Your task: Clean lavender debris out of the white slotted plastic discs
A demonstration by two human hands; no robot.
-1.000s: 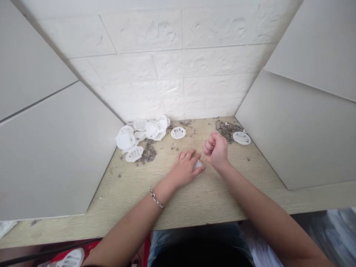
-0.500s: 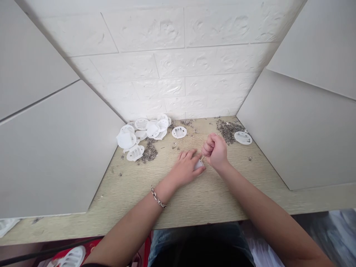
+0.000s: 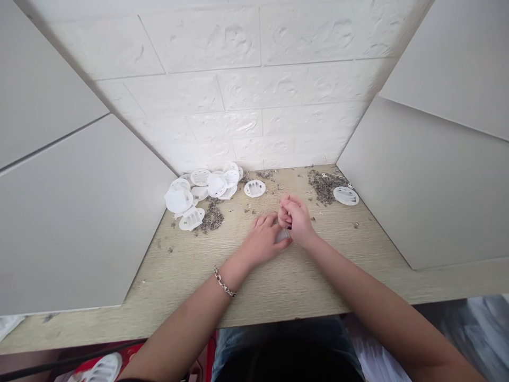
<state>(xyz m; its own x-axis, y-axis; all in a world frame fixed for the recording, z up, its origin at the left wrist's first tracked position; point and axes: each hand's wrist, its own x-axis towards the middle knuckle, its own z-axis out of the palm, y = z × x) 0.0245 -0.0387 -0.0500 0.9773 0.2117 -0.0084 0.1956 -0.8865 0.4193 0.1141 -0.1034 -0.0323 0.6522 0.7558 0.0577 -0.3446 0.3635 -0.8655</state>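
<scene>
1. My right hand [image 3: 295, 220] is curled closed, so anything between its fingers is hidden from view.
2. My left hand [image 3: 262, 241] covers most of the white plastic disc [image 3: 283, 235], leaving only a sliver showing; its face and full outline are hidden.
3. The grey metal bits [image 3: 324, 187] in the heap are too small to tell apart.
4. The piled white discs [image 3: 207, 185] overlap, hiding parts of one another.
5. The bottom edge cuts off the red container [image 3: 133, 347] and the white piece [image 3: 104, 369] at it.

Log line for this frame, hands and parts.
left hand: over white plastic disc | right hand: closed, touching left | nearby: white disc pile, grey bits
</scene>
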